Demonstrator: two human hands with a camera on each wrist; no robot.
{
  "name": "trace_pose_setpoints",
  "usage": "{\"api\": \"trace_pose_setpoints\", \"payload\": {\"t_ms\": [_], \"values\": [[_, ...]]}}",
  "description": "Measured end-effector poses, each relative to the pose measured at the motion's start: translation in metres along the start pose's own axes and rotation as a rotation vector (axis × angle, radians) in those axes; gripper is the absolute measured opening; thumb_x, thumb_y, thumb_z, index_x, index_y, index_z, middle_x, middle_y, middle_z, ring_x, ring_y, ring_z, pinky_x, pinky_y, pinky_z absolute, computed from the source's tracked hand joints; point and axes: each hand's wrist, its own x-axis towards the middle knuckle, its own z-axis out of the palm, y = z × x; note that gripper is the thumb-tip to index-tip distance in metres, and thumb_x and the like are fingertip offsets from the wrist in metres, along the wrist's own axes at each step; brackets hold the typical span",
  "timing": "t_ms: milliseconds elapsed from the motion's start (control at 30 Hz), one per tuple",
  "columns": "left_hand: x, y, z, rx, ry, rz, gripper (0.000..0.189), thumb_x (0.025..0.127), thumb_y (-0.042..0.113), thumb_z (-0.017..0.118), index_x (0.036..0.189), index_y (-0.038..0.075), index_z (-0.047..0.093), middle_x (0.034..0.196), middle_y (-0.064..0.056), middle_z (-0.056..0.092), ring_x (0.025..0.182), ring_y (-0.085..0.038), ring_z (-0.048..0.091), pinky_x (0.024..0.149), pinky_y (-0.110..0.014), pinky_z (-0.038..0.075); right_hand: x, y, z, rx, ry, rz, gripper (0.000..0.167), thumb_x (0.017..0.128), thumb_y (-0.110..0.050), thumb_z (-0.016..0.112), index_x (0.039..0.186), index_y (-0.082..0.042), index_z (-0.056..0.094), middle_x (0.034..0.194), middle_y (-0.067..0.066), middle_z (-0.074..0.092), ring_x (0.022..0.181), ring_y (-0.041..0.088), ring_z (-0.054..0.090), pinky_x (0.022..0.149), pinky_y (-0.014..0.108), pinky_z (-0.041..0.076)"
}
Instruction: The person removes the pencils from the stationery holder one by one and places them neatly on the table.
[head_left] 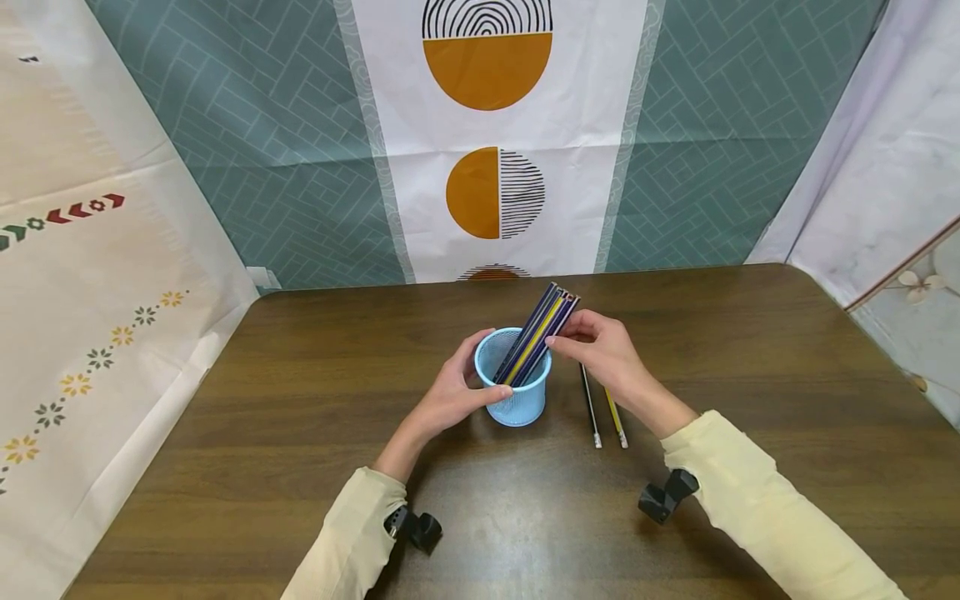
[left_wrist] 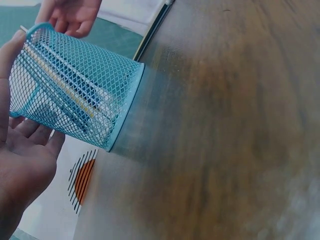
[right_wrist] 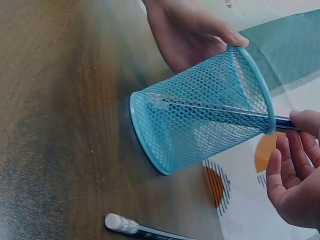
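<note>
A light blue mesh pencil cup [head_left: 517, 408] stands on the brown wooden table [head_left: 337, 350]. My left hand [head_left: 453, 383] holds it by the rim, thumb at the near side and fingers round the far left. Leaning inside the cup is a bundle of pencils [head_left: 534, 335], mostly dark blue with one yellow. With thumb and fingers my right hand [head_left: 607, 350] pinches the bundle just above the cup's right rim. Through the mesh in the right wrist view, the lower ends of the pencils [right_wrist: 210, 111] slant down toward the cup's bottom.
Right of the cup, a dark pencil [head_left: 591, 408] and a yellow pencil [head_left: 617, 419] lie on the table, white eraser ends toward me, partly under my right hand. A patterned cloth [head_left: 315, 150] hangs behind the table's far edge.
</note>
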Motion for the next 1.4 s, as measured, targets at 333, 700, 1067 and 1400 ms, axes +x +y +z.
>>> {"api": "trace_pose_setpoints", "payload": {"t_ms": [333, 700, 1067, 1400], "values": [[0.001, 0.001, -0.002, -0.008, 0.002, -0.001, 0.079, 0.081, 0.002, 0.075, 0.147, 0.004, 0.031, 0.136, -0.019, 0.047, 0.119, -0.032, 0.050, 0.101, -0.048, 0.041, -0.001, -0.010, -0.006, 0.030, 0.023, -0.073, 0.023, 0.088, -0.006, 0.068, 0.102, 0.009, 0.059, 0.095, 0.014, 0.065, 0.084, 0.017, 0.061, 0.077, 0.026, 0.053], [0.000, 0.001, -0.001, -0.007, 0.003, -0.007, 0.081, 0.081, 0.010, 0.078, 0.147, 0.005, 0.032, 0.136, -0.018, 0.047, 0.120, -0.031, 0.050, 0.101, -0.048, 0.040, -0.003, -0.017, -0.009, -0.032, 0.076, -0.139, 0.021, 0.090, -0.008, 0.068, 0.104, 0.007, 0.061, 0.095, 0.014, 0.065, 0.084, 0.018, 0.059, 0.075, 0.022, 0.050], [0.000, -0.001, -0.002, -0.013, 0.003, 0.002, 0.081, 0.080, 0.009, 0.079, 0.147, 0.005, 0.033, 0.136, -0.017, 0.048, 0.119, -0.031, 0.050, 0.100, -0.047, 0.041, -0.005, -0.021, -0.012, 0.030, 0.057, -0.180, 0.021, 0.091, -0.003, 0.065, 0.107, 0.009, 0.060, 0.094, 0.015, 0.063, 0.085, 0.031, 0.064, 0.077, 0.029, 0.055], [0.000, 0.000, -0.001, -0.014, 0.002, -0.005, 0.083, 0.080, 0.011, 0.079, 0.147, 0.005, 0.032, 0.136, -0.017, 0.047, 0.120, -0.030, 0.050, 0.100, -0.046, 0.041, -0.007, -0.027, -0.014, 0.019, 0.045, -0.252, 0.021, 0.091, -0.002, 0.065, 0.108, 0.010, 0.062, 0.095, 0.017, 0.064, 0.083, 0.023, 0.063, 0.074, 0.025, 0.055]]}}
